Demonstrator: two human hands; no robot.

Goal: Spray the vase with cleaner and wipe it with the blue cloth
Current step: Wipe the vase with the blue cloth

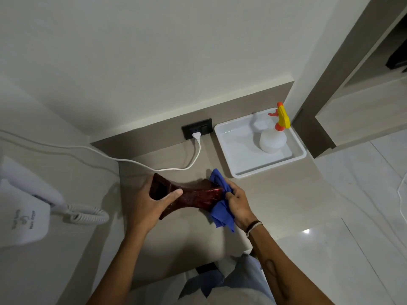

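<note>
A dark red glossy vase is held on its side above the beige counter, its square mouth to the left. My left hand grips it at the mouth end, thumb across the top. My right hand presses a crumpled blue cloth against the vase's right end, which the cloth partly hides. The white spray bottle with a yellow and orange trigger head stands upright in a white tray at the back right, apart from both hands.
A black wall socket holds a white plug whose cable runs left across the counter behind the vase. A white wall-mounted hair dryer with a coiled cord hangs at the left. The counter's edge and a tiled floor lie to the right.
</note>
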